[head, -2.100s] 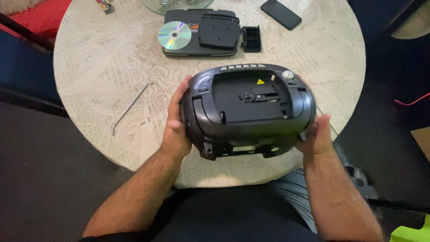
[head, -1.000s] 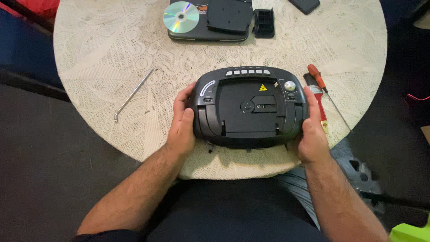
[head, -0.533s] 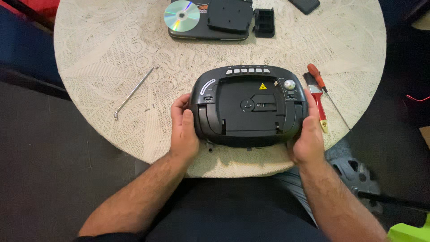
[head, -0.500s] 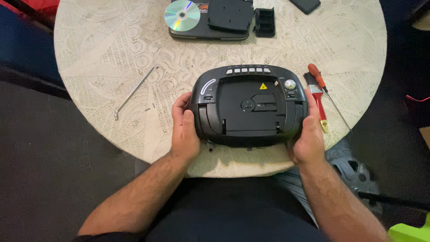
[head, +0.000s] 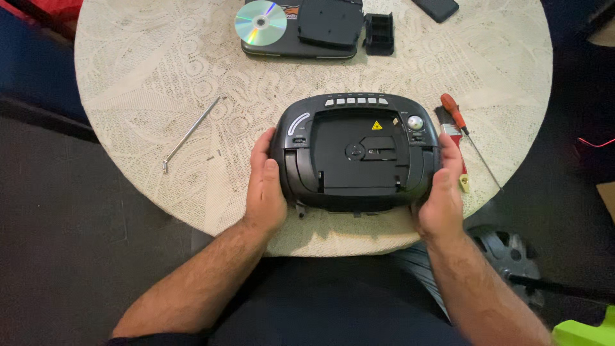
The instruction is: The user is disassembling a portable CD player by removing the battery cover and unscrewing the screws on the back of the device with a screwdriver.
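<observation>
Left hand (head: 266,189): clasped flat against the left side of the player (head: 356,152), thumb lying along the near-left edge, fingers wrapped round the side and partly hidden.
Right hand (head: 441,195): clasped on the right side of the player, thumb up along the right edge, palm at the near-right corner.
Player: black, rounded, lying flat on the near part of the table (head: 154,77), top face up, between the two hands; its near edge sits close to the table's near rim.
Player top: a row of pale buttons (head: 356,100) along the far edge, a round silver knob (head: 415,121) at the far right, a small yellow triangle sticker (head: 377,125) near the middle, and an open disc bay (head: 359,154) with the hub visible.
Table: round, covered with a cream lace cloth.
Screwdriver (head: 466,134): red handle, just right of the player, shaft pointing to the near right.
Brush (head: 453,154): lies just beside the screwdriver, partly behind the right hand's fingers; its kind is hard to tell for sure.
Rod (head: 192,133): thin metal rod lying slantwise, well left of the player.
Disc (head: 260,21): shiny, at the far edge, resting on a dark flat case (head: 282,46).
Black lid (head: 329,22): lies on the same case, right of the disc.
Small black tray (head: 379,33): just right of the case.
Phone (head: 435,8): dark, at the far right edge, cut off by the frame.
</observation>
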